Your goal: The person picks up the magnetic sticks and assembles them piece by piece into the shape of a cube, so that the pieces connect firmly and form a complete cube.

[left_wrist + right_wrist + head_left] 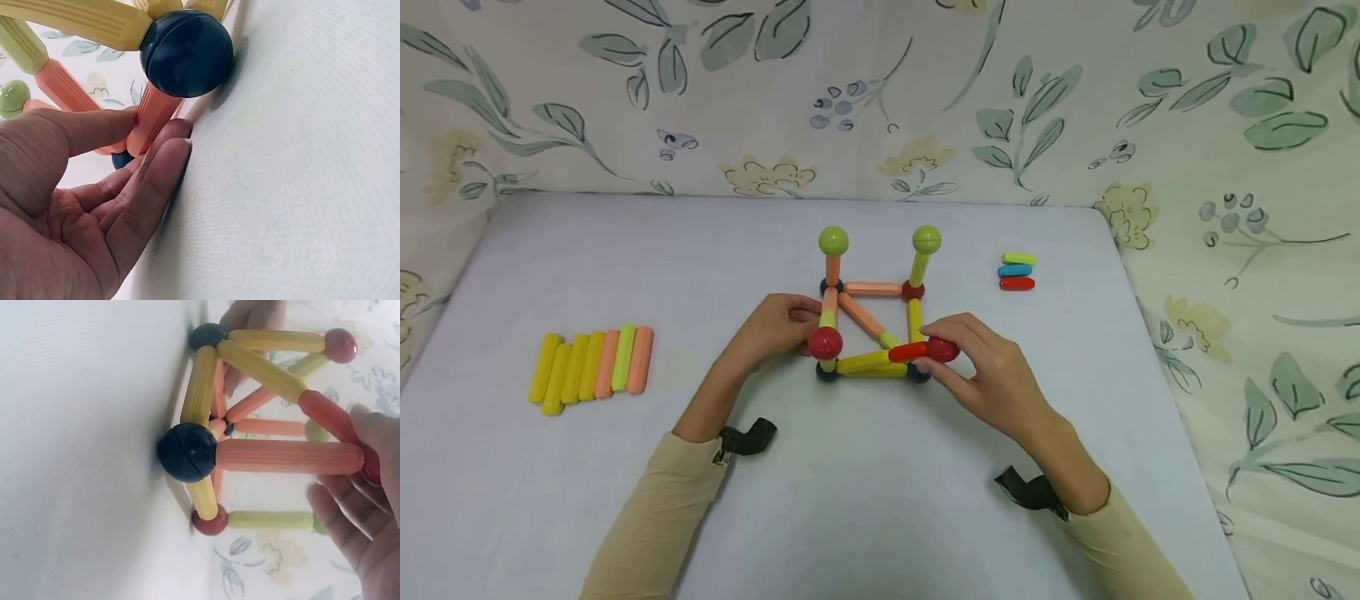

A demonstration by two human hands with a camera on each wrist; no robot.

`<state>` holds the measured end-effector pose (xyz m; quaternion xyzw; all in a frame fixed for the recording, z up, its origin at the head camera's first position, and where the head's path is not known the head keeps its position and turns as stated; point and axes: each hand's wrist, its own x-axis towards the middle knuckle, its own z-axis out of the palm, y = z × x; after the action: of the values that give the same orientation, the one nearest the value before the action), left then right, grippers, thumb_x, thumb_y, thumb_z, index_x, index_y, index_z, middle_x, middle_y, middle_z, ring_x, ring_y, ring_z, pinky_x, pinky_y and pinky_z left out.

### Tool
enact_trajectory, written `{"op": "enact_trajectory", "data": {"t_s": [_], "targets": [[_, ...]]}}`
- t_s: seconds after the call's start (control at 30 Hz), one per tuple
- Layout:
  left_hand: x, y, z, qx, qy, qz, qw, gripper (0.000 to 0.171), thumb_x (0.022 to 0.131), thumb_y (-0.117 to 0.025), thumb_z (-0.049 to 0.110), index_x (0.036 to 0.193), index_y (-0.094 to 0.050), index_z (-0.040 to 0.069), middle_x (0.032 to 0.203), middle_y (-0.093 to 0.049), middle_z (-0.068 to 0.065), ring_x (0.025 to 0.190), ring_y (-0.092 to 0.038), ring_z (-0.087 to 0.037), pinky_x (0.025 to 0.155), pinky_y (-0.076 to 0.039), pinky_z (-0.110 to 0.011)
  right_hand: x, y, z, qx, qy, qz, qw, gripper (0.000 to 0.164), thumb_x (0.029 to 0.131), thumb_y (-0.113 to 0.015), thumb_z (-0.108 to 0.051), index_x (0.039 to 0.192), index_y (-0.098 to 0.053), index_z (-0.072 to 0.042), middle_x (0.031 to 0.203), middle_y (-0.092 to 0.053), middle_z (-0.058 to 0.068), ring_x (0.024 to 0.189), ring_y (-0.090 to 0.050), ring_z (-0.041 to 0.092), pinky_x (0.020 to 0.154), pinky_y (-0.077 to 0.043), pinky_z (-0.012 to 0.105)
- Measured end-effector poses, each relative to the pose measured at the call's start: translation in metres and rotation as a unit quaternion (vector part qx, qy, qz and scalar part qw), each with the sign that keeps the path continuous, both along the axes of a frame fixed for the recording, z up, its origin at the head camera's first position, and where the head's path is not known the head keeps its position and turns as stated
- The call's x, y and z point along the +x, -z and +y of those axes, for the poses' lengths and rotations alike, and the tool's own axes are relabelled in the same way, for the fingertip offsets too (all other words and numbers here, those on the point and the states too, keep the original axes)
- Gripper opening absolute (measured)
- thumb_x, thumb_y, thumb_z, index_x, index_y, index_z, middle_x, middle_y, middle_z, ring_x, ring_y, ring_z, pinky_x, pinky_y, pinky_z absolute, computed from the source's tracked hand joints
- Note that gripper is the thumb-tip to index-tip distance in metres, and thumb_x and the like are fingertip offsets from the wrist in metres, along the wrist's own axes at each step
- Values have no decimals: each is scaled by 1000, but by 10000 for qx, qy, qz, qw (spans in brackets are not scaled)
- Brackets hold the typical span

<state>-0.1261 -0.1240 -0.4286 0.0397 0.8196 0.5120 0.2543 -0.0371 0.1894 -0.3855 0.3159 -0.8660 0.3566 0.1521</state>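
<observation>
A frame of magnetic rods and balls stands on the table, its upright rods topped by green and red balls. My left hand (778, 329) is at its left side, where thumb and fingers pinch a salmon base rod (155, 115) beside a dark blue ball (187, 53). At the near right corner, my right hand (996, 375) holds a red ball (943, 349) atop a salmon upright (287, 456). A red rod (328, 415) runs from that ball to a slanting yellow rod (265, 372), which slopes down to the near left corner's dark blue ball.
Left of the frame lies a row of several yellow, salmon and green rods (587, 367). Short green, blue and red rods (1017, 271) are stacked at the back right. Floral cloth (865, 100) borders the white table (850, 500) behind and at the right.
</observation>
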Motion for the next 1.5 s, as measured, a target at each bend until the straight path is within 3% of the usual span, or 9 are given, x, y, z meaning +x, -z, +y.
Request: {"op": "enact_trajectory", "data": {"t_s": [0.1,0.23,0.4,0.57,0.73,0.9,1.1,1.33,1.5], "targets": [[0,-2,0,-71,-8,2,10000,43,100,-64,11,140,-62,-5,121,-71,-23,76,-69,-14,70,-60,-24,-1,0,1,-28,-106,-100,9999,53,80,-92,-7,128,-69,-4,116,-75,7,100,-71,18,93,-55,17],[-1,-2,0,-108,11,16,9999,43,100,-64,12,140,-61,-5,121,-71,-23,77,-68,-15,71,-59,-25,-4,0,6,-39,-227,-466,9986,74,77,-95,-11,143,-61,-8,122,-73,4,109,-70,17,95,-56,21],[0,0,0,-140,32,46,9999,43,100,-64,13,139,-62,-4,119,-71,-22,78,-67,-16,71,-58,-25,-11,-2,29,-241,-450,-1553,9866,91,75,-98,-16,153,-53,-15,133,-68,3,118,-65,15,97,-59,33],[1,2,0,-126,-15,-4,9999,43,99,-65,12,139,-62,-4,119,-71,-22,77,-67,-16,69,-58,-25,-30,4,62,-498,-495,-2789,9578,69,87,-87,-9,148,-57,-10,138,-66,13,119,-67,20,99,-59,36],[1,2,1,-113,-24,-46,9999,44,99,-64,11,140,-61,-4,120,-71,-23,75,-67,-15,69,-59,-25,-51,17,68,-342,270,-3132,9487,37,102,-71,-12,137,-65,-2,129,-70,16,107,-71,26,85,-61,25],[2,0,0,-249,-10,105,9996,43,99,-64,11,139,-63,-3,121,-71,-22,76,-66,-16,69,-58,-25,-69,33,41,-306,787,-3800,9211,37,106,-66,-29,133,-69,-4,119,-74,15,102,-70,29,83,-61,32],[2,-1,1,-204,-57,121,9997,43,99,-63,10,141,-61,-2,121,-70,-22,76,-67,-16,69,-59,-26,-76,43,14,-582,941,-4420,8902,42,103,-70,-35,130,-70,-3,110,-76,15,101,-68,29,84,-58,36],[4,-3,-1,-28,-48,31,10000,45,102,-64,11,144,-58,-4,125,-69,-24,75,-70,-16,71,-61,-27,-74,48,5,-832,1026,-4558,8802,45,99,-76,-32,129,-68,-1,104,-75,15,93,-69,28,79,-58,33],[10,-7,-10,-248,74,431,9987,44,106,-64,26,142,-62,1,125,-71,-19,89,-73,-22,80,-60,-31,-74,51,6,-837,1104,-4592,8775,47,98,-77,-34,131,-67,-2,106,-75,15,95,-69,29,82,-58,34]]}}
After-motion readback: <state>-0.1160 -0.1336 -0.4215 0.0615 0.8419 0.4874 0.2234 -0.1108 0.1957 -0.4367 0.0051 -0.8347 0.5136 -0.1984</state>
